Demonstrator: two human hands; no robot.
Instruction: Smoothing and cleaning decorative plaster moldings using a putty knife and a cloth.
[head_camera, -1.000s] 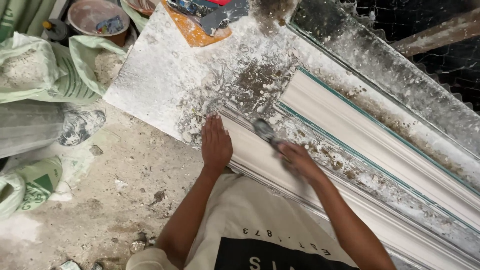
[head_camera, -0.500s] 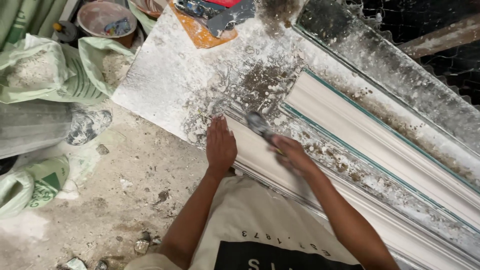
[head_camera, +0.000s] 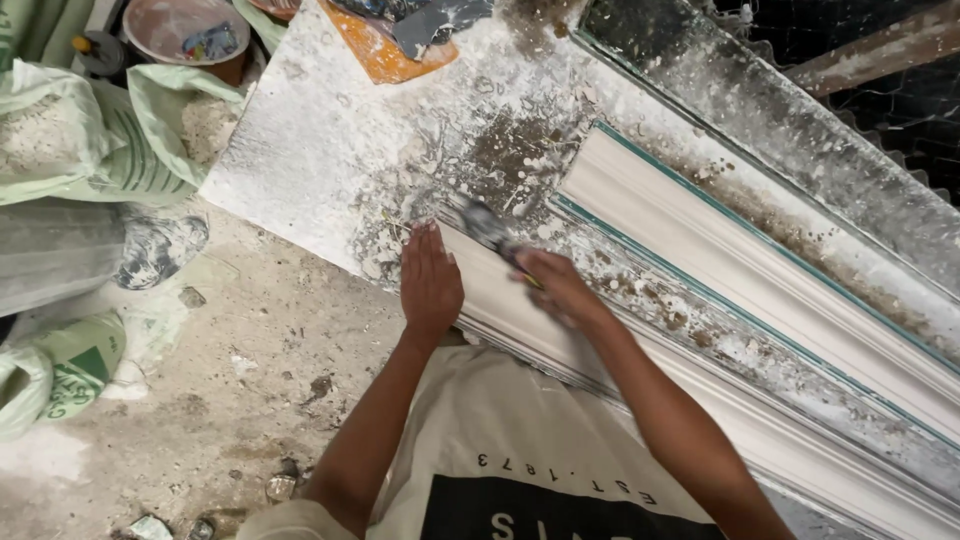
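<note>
My left hand (head_camera: 431, 282) lies flat, fingers together, on the near end of a long white plaster moulding (head_camera: 700, 400) that runs along the front of a plaster-caked workbench (head_camera: 320, 150). My right hand (head_camera: 560, 287) grips a scraper (head_camera: 487, 230), its blurred metal blade pressed on the moulding's top end just beyond my left fingertips. A second white moulding (head_camera: 740, 270) with a teal edge lies parallel further back on the bench.
Green plaster sacks (head_camera: 90, 150) and a grey sack lie on the dusty floor (head_camera: 230, 400) at left. A bucket (head_camera: 185, 35) stands at top left. An orange board with tools (head_camera: 400, 40) rests on the bench's far end. Wire mesh (head_camera: 880, 90) shows at top right.
Both hands have slid toward the moulding's left end. The scraper blade has travelled along the moulding with my right hand; my left hand stays flat beside it.
</note>
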